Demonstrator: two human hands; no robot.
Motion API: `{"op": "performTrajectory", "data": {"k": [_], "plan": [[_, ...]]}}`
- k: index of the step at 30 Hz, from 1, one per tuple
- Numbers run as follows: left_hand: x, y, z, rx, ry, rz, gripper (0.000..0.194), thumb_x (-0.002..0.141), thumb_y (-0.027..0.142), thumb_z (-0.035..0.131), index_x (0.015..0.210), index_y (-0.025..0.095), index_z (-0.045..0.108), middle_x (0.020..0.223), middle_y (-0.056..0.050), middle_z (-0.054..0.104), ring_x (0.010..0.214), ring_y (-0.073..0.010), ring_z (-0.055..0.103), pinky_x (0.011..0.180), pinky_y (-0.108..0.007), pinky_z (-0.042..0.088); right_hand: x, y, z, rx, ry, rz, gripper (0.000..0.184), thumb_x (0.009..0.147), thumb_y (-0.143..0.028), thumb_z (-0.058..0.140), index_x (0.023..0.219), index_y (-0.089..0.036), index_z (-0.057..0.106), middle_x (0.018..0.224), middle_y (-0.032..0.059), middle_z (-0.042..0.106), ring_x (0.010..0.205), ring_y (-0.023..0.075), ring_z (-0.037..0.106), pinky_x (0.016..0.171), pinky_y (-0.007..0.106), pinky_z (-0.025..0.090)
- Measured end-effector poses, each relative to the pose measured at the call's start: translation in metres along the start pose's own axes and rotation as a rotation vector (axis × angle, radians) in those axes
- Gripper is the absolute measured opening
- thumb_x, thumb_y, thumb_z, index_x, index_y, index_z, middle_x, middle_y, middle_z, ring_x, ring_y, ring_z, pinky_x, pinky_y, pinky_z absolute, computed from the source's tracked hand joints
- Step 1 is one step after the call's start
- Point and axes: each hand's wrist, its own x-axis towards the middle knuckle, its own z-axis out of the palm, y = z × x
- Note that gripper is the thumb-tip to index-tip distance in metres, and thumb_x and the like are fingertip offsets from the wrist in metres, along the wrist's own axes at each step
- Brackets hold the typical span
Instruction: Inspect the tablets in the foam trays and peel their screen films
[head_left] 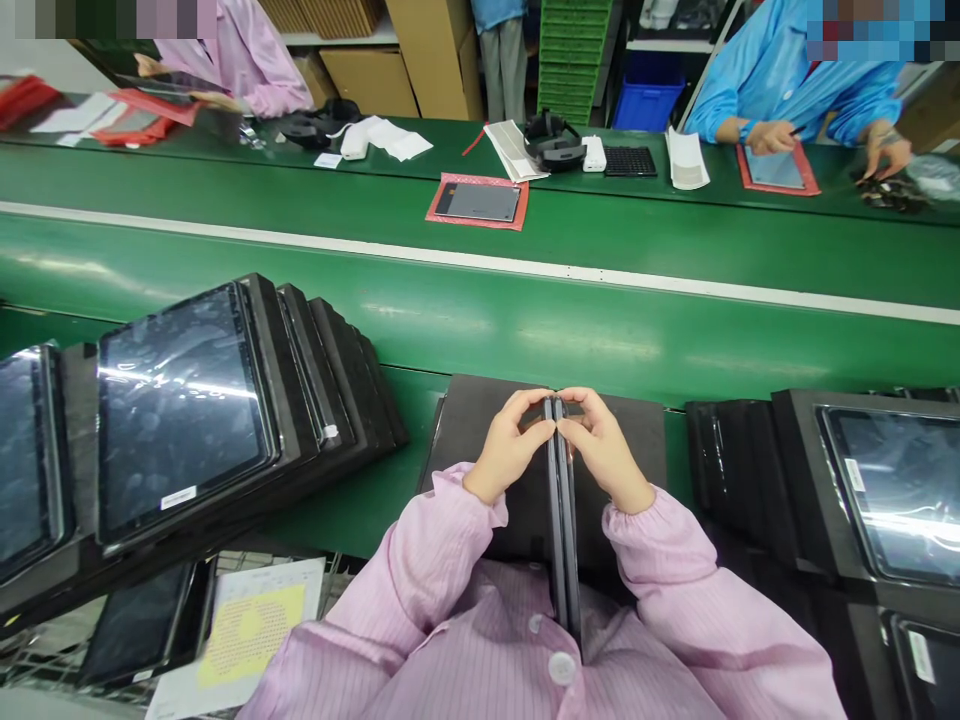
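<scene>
Both hands hold a thin dark tablet (564, 520) on edge against the chest, above a black foam pad (480, 420) on the near surface (352, 510): the left hand (508, 448) has its grip closed on the top left corner, and the right hand (604, 448) has its grip closed on the top right, fingertips almost meeting. Tablets in black foam trays lean in a stack at left (187, 410) and lie at right (885, 490). Beyond runs the green conveyor belt (525, 320), carrying a tablet on a red mat (478, 202); a person in blue (787, 70) works on the far side.
</scene>
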Motion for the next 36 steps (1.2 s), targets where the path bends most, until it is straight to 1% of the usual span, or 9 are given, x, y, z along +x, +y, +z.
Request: {"op": "performTrajectory", "data": {"k": [6,8,16,21,26,29,31,34,36], "plan": [[-0.006,-0.008,-0.007,-0.084,-0.157,0.006,0.048,0.067,0.033,0.067,0.112,0.020,0.055,0.117,-0.008,0.049,0.115,-0.0261,0.047,0.094,-0.039,0.044,-0.005,0.001,-0.009,0.069,-0.149,0.005,0.044,0.063,-0.025,0.060,0.105,-0.024,0.045,0.069,-0.0054,0.047,0.052,0.0103,0.045,0.051,0.027,0.042],[-0.007,-0.008,-0.008,-0.077,-0.173,0.007,0.049,0.068,0.032,0.067,0.113,0.021,0.054,0.119,-0.009,0.047,0.117,-0.0262,0.046,0.094,-0.039,0.044,-0.006,0.001,-0.011,0.065,-0.185,0.007,0.048,0.063,-0.023,0.060,0.107,-0.024,0.044,0.067,-0.0062,0.046,0.053,0.0107,0.045,0.053,0.027,0.041],[-0.008,-0.003,-0.007,-0.003,-0.183,0.021,0.049,0.073,0.031,0.062,0.119,0.020,0.050,0.123,-0.011,0.044,0.122,-0.0270,0.042,0.098,-0.041,0.043,-0.008,0.002,-0.012,0.037,-0.170,0.005,0.049,0.066,-0.025,0.061,0.113,-0.024,0.044,0.075,-0.0036,0.046,0.057,0.0111,0.042,0.055,0.027,0.038],[-0.009,-0.006,-0.012,0.024,-0.261,0.029,0.066,0.070,0.039,0.067,0.129,0.019,0.043,0.133,-0.013,0.037,0.127,-0.0309,0.037,0.100,-0.043,0.041,-0.012,0.005,-0.017,-0.016,-0.256,0.007,0.067,0.066,-0.024,0.063,0.129,-0.025,0.037,0.073,-0.0036,0.046,0.064,0.0137,0.044,0.060,0.028,0.041],[-0.005,-0.009,-0.011,0.033,-0.252,0.032,0.073,0.070,0.047,0.066,0.132,0.018,0.040,0.137,-0.015,0.035,0.130,-0.0316,0.034,0.102,-0.043,0.039,-0.013,0.005,-0.016,-0.073,-0.200,-0.015,0.070,0.070,-0.028,0.060,0.136,-0.025,0.034,0.084,0.0004,0.053,0.069,0.0149,0.047,0.068,0.032,0.045],[-0.024,-0.027,-0.004,0.072,-0.121,0.076,0.076,0.074,0.057,0.058,0.136,0.020,0.035,0.143,-0.015,0.032,0.133,-0.0307,0.031,0.104,-0.043,0.037,-0.028,0.016,-0.013,-0.145,-0.142,-0.095,0.074,0.076,-0.031,0.057,0.142,-0.023,0.025,0.094,0.0049,0.058,0.074,0.0169,0.052,0.077,0.037,0.048],[-0.048,-0.050,0.002,0.141,-0.044,0.160,0.072,0.081,0.061,0.045,0.138,0.020,0.032,0.145,-0.015,0.031,0.134,-0.0296,0.030,0.107,-0.045,0.031,-0.047,0.034,-0.008,-0.218,-0.075,-0.256,0.068,0.079,-0.034,0.056,0.141,-0.023,0.028,0.111,0.0095,0.057,0.090,0.0206,0.055,0.088,0.042,0.045],[-0.085,-0.088,0.011,0.223,-0.092,0.305,0.066,0.088,0.059,0.028,0.141,0.020,0.026,0.148,-0.014,0.028,0.137,-0.0282,0.024,0.112,-0.047,0.021,-0.076,0.072,0.007,-0.271,0.045,-0.522,0.046,0.090,-0.039,0.042,0.134,-0.026,0.040,0.134,0.0095,0.045,0.121,0.0248,0.044,0.103,0.047,0.036],[-0.097,-0.099,0.017,0.252,-0.076,0.348,0.062,0.091,0.054,0.020,0.143,0.022,0.022,0.151,-0.012,0.023,0.139,-0.0261,0.020,0.113,-0.046,0.018,-0.087,0.091,0.018,-0.235,0.132,-0.563,0.043,0.095,-0.036,0.029,0.136,-0.028,0.037,0.139,0.0076,0.040,0.128,0.0228,0.037,0.106,0.047,0.033]]}}
